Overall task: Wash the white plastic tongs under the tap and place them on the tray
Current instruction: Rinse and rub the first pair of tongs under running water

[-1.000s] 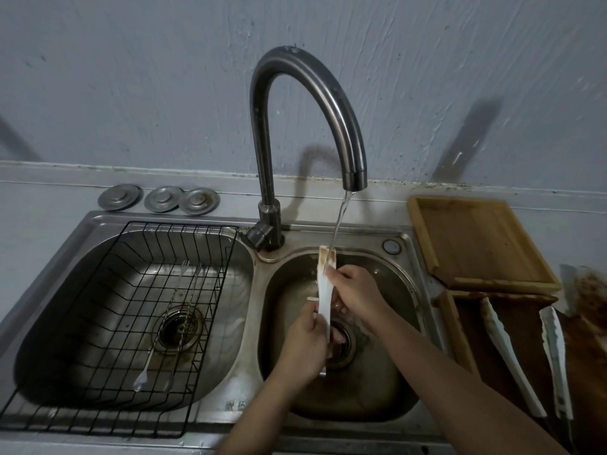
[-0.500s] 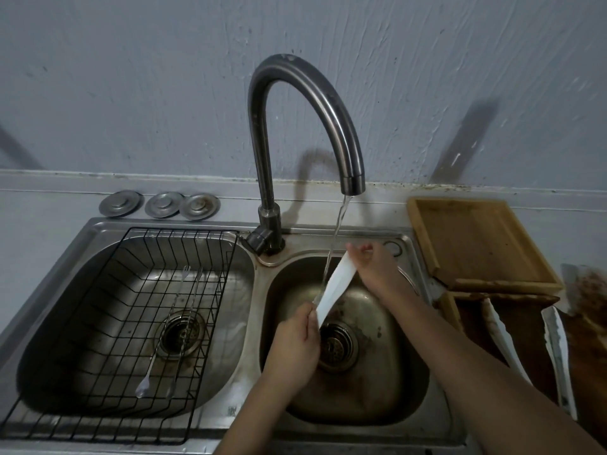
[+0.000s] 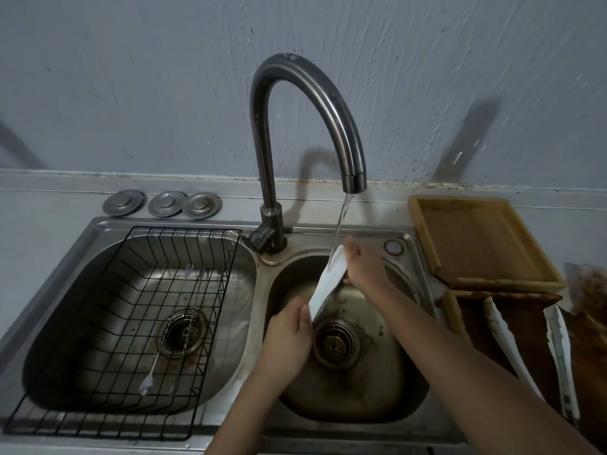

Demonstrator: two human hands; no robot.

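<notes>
White plastic tongs [image 3: 327, 284] slant over the right sink basin [image 3: 361, 399], upper end to the right. My left hand [image 3: 289, 336] grips their lower end and my right hand [image 3: 363, 269] holds the upper end. Water runs from the curved tap [image 3: 353, 178] onto the upper part of the tongs. A light wooden tray [image 3: 476, 244] lies on the counter to the right of the sink, with nothing on it.
A darker wooden tray [image 3: 525, 333] in front of the light one holds two more white tongs [image 3: 509, 343]. The left basin holds a black wire rack [image 3: 131, 323] with thin forks [image 3: 174, 326]. Three round metal drain lids [image 3: 164, 203] sit behind it.
The tongs went from upright under the stream to slanted. My right hand moved up and right along them toward the basin's back rim; my left hand stayed at the lower end.
</notes>
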